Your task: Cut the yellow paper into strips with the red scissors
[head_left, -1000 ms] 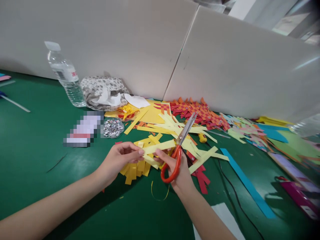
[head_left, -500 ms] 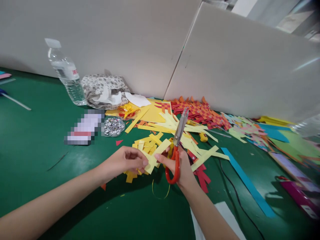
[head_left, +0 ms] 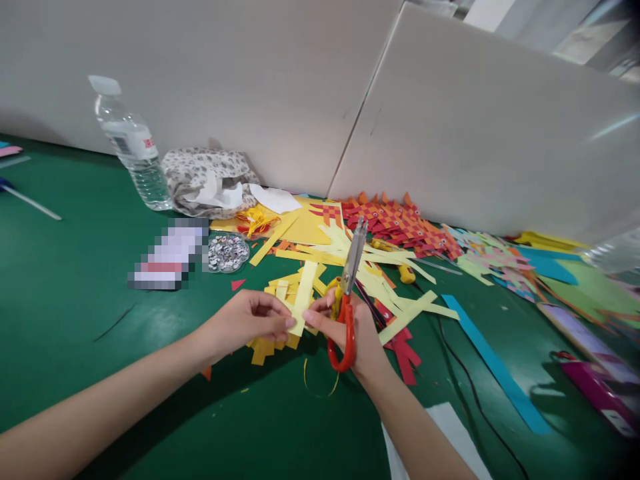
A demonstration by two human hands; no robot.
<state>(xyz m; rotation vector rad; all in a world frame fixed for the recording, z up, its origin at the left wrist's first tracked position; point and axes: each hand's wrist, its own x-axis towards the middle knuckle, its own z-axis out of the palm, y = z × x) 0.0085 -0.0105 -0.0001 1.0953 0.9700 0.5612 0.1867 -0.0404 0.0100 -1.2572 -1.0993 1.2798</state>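
Observation:
Between my hands stands a pale yellow paper strip, tilted slightly to the right. My left hand pinches its lower end between thumb and fingers. The scissors, with a red and a yellow handle loop, are held in my right hand, blades pointing up and away. My right thumb tip touches or nearly touches the strip's right edge. Below and behind the strip lies a pile of deeper yellow paper pieces, partly covered by my hands.
Pale yellow strips, red paper pieces and a blue strip lie to the right, beside a black cable. Red-orange woven paper fish are heaped by the partition. A water bottle and googly eyes are left.
The pale yellow strip has turned more upright and shifted slightly left. My right hand and the scissors have moved a little to the left; my left hand has barely moved.

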